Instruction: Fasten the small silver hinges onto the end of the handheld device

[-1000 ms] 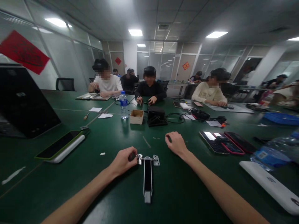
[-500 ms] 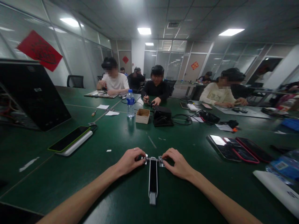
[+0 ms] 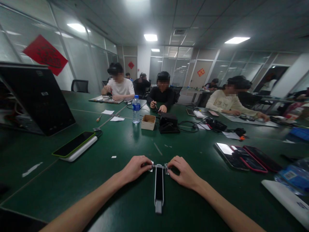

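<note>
A long black part with a silver frame (image 3: 159,187) lies on the green table (image 3: 125,141), pointing toward me. Its far end carries a small metal crosspiece with a bracket on each side. My left hand (image 3: 135,167) pinches the left bracket with closed fingers. My right hand (image 3: 184,172) closes on the right bracket in the same way. Both forearms rest low over the table on either side of the part.
A phone on a white power bank (image 3: 74,147) lies at left, beside a dark laptop (image 3: 36,96). Several phones (image 3: 243,154) and a white device (image 3: 285,199) lie at right. A water bottle (image 3: 136,109), cardboard box (image 3: 148,122) and black device (image 3: 168,123) stand mid-table. Other people sit opposite.
My right hand moved from the open table back to the right bracket and closed on it. My left hand stayed on the left bracket. The view shifted slightly.
</note>
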Available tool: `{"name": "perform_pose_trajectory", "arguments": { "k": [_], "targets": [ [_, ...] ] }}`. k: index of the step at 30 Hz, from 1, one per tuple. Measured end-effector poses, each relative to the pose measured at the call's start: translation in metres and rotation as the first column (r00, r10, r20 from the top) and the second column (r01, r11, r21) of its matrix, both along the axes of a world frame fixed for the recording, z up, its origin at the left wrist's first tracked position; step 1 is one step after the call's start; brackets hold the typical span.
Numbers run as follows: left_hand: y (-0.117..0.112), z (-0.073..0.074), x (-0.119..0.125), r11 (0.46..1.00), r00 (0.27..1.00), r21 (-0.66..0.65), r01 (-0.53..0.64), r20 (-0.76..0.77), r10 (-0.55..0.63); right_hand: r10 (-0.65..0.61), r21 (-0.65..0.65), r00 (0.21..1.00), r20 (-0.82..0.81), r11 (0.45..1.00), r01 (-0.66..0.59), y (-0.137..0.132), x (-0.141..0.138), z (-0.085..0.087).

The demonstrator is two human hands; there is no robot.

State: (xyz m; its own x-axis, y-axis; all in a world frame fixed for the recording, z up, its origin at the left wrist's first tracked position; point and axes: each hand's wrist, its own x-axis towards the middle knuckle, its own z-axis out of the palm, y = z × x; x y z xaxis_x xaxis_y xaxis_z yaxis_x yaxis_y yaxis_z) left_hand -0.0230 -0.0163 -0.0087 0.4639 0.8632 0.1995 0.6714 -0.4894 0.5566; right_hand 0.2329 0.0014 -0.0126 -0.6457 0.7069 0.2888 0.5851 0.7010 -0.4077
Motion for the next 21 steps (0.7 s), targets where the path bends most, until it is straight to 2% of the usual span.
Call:
{"name": "perform_pose_trajectory", "arguments": {
  "k": [6,11,21],
  "targets": [
    [0.001,-0.0072,-0.0017,1.0,1.0,0.017,-0.023,-0.003,0.023,-0.007,0.041,1.0,-0.016,0.999,0.008,-0.0019,-0.0049,-0.0004],
    [0.0005,-0.0058,-0.0008,1.0,1.0,0.014,-0.012,-0.025,0.012,-0.001,0.098,1.0,-0.017,0.995,0.002,-0.0029,-0.0076,-0.0006],
    [-0.0002,-0.0084,0.0011,0.998,0.998,-0.004,-0.066,-0.015,0.066,-0.019,0.084,1.0,-0.006,0.996,0.019,-0.0034,-0.0091,-0.0014]
  ]
}}
